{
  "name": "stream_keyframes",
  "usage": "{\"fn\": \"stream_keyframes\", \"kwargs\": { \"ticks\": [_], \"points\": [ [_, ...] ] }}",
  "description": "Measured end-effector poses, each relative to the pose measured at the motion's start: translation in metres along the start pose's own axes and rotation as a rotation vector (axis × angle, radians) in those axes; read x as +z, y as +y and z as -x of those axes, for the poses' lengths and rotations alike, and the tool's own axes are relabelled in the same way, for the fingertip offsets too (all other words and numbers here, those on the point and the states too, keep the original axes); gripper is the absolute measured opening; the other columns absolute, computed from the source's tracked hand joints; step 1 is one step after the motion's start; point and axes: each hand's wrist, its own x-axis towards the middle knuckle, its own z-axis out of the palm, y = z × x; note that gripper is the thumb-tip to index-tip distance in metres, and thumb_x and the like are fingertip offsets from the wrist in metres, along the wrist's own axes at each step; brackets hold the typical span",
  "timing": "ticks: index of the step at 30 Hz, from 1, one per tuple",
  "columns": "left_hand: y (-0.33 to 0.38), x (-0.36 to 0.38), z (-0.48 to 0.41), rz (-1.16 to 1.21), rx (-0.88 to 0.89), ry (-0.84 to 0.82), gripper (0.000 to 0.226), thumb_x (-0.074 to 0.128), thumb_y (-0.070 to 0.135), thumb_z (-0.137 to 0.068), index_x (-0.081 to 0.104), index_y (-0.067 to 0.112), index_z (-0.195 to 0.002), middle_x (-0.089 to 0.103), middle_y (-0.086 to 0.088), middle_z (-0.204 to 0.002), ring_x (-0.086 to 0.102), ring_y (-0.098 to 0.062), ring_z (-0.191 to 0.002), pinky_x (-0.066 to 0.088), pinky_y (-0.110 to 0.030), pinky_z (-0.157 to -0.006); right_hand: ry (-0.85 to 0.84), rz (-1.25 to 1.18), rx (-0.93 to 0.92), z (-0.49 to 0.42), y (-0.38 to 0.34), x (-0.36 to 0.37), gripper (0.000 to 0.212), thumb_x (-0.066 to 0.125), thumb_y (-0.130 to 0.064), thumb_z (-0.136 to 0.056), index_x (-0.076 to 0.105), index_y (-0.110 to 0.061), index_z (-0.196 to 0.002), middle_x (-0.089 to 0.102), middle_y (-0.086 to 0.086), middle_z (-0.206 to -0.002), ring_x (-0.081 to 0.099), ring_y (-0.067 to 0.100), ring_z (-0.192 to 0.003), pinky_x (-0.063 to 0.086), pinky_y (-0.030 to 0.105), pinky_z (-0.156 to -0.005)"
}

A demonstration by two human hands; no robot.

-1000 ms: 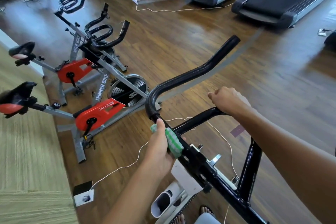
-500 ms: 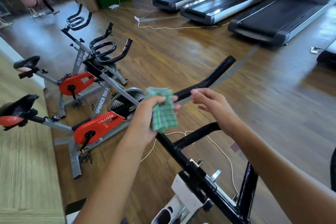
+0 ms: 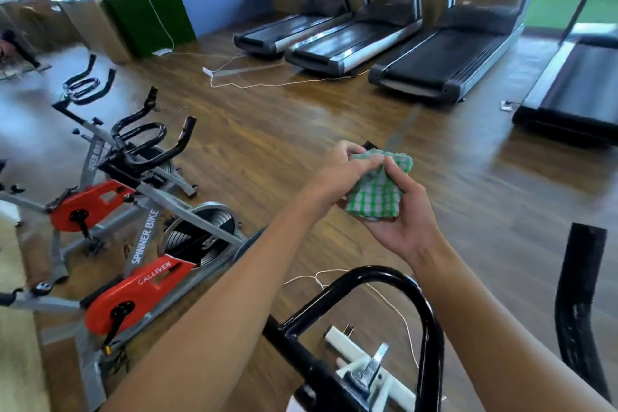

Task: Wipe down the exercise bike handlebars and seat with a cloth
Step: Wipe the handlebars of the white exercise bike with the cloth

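A green-and-white checked cloth (image 3: 376, 192) is bunched between both hands, held in the air above the bike in front of me. My left hand (image 3: 344, 174) pinches its upper edge with curled fingers. My right hand (image 3: 403, 214) cups and grips the cloth from below and the right. The black handlebar (image 3: 421, 298) loops below my hands, and its right bar (image 3: 577, 294) rises at the right edge. A small black tip (image 3: 369, 145) of the left bar shows just behind my left hand. The seat is out of view.
Two red-and-grey spinner bikes (image 3: 147, 264) (image 3: 83, 201) stand to the left. Several treadmills (image 3: 444, 53) line the far wall. White cables (image 3: 267, 84) trail over the wooden floor. A white bracket and metal lever (image 3: 364, 368) sit on my bike's stem.
My left hand lifted the cloth off the handlebar stem. My right hand left the inner bar and joined it on the cloth. The view tilted up toward the treadmills.
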Motion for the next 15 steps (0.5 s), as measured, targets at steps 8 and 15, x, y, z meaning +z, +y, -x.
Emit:
{"fn": "stream_keyframes", "kwargs": {
  "ticks": [8,15],
  "points": [
    [-0.004,-0.004,-0.053,-0.385,0.078,0.23,0.021,0.063,0.036,-0.092,0.062,0.018,-0.102,0.058,-0.008,-0.118,0.054,-0.028,-0.114,0.046,-0.041,-0.101,0.46,0.191,-0.059,-0.017,-0.014,-0.034,0.032,0.065,-0.02,-0.095,0.058,-0.011,-0.125,0.068,0.007,-0.106,0.066,0.022,-0.086,0.052,0.037,-0.074],
    [-0.026,0.021,-0.028,-0.125,-0.156,-0.121,0.024,0.067,0.026,-0.094,0.066,0.003,-0.1,0.063,-0.008,-0.079,0.058,-0.021,-0.067,0.049,-0.029,-0.061,0.366,0.134,-0.099,-0.015,-0.013,-0.029,0.033,0.054,-0.036,-0.1,0.067,-0.01,-0.115,0.074,0.009,-0.101,0.072,0.024,-0.088,0.054,0.044,-0.088]
  ]
}}
